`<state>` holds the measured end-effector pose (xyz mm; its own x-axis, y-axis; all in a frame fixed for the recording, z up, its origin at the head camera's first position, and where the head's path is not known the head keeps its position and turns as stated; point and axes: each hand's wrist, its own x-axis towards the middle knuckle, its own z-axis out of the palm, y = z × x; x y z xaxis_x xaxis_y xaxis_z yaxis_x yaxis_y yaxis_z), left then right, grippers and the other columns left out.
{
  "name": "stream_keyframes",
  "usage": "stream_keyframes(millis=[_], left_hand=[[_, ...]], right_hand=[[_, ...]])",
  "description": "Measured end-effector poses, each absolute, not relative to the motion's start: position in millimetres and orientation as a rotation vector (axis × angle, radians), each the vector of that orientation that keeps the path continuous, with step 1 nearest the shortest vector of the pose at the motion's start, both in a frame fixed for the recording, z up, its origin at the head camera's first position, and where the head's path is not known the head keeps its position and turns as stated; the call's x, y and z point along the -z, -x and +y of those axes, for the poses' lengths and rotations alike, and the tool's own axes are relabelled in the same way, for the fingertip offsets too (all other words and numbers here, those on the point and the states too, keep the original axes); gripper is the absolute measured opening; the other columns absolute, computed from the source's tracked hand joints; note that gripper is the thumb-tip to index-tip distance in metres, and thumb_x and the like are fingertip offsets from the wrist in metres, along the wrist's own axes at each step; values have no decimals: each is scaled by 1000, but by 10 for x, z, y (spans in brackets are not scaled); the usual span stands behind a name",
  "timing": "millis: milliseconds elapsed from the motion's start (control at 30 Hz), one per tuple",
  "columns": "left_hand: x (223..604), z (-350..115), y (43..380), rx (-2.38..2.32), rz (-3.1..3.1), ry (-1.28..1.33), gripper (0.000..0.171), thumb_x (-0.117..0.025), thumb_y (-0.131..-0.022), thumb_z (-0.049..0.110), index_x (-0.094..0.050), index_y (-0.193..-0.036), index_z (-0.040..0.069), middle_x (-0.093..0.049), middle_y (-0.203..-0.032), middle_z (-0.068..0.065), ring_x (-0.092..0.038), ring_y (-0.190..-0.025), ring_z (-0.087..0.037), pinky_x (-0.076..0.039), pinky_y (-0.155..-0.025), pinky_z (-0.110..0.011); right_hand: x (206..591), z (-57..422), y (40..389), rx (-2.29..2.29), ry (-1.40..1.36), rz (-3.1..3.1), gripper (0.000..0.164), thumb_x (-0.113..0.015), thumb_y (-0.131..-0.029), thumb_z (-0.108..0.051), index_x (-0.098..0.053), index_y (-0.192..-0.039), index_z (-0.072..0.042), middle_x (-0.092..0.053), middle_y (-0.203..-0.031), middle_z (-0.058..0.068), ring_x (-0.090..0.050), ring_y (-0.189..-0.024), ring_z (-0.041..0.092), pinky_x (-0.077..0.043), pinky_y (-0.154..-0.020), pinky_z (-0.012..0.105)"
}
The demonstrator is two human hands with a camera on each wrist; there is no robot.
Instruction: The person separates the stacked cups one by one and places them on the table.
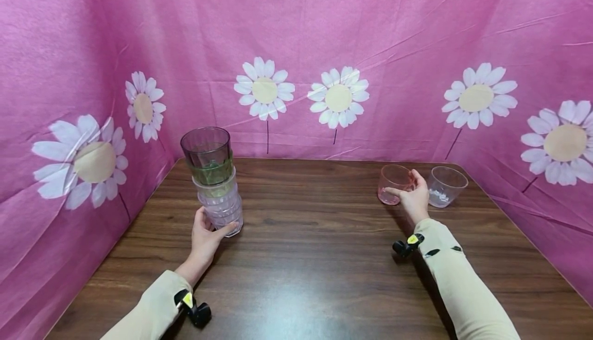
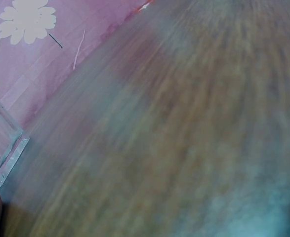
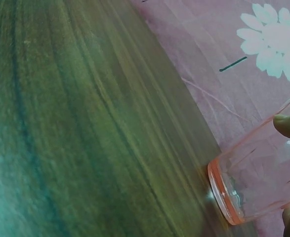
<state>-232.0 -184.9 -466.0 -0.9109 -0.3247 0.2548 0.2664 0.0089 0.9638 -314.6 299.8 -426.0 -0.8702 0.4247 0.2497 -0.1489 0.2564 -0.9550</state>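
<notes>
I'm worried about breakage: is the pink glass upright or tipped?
Upright: the pink glass, gripped by the right hand, has its rim above its base.

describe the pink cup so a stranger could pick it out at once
On the brown table, look toward the far right corner, where the person's right hand is. The pink cup is the one that hand holds. Its pink tint sets it apart from the colourless cup just to its right.
</notes>
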Motion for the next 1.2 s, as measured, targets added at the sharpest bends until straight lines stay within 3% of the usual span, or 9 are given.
stream_keyframes(millis=[267, 533, 900, 1200], left_hand=[[4653, -1847, 2323, 1954, -1896, -65, 73, -76, -71, -20, -41, -132, 0, -57, -117, 5, -55, -107, -3, -44, -91, -16], [4672, -1856, 2329, 1942, -1904, -63, 72, -76, -71, -19, -41, -132, 0, -56, -116, 8, -55, -107, -3, -44, -91, -15], [4667, -1874, 2337, 1950, -1915, -75, 73, -77, -72, -18, -41, -132, 1, -56, -116, 9, -54, -107, -2, -43, -91, -15], [4680, -1869, 2338, 1967, -1877, -27, 73, -76, -70, -20, -42, -130, 3, -58, -113, 13, -56, -105, -3, -45, -89, -15]], right_hand=[[4205, 2998, 3117, -1617, 251, -2114, 95, -80, -76, 7, -24, -152, 7, -31, -153, 25, -33, -139, 36, -28, -116, 40], [4051, 2958, 3094, -1487, 177, -2092, 97, -85, -73, 0, -29, -152, 5, -32, -153, 21, -27, -141, 31, -19, -118, 32], [3776, 2723, 3057, -1472, 63, -2064, 96, -85, -74, -3, -31, -153, -2, -37, -152, 16, -29, -143, 25, -19, -118, 28], [3606, 2413, 3058, -1612, -83, -1981, 91, -82, -76, 5, -31, -151, 3, -36, -150, 20, -28, -145, 24, -20, -117, 25]])
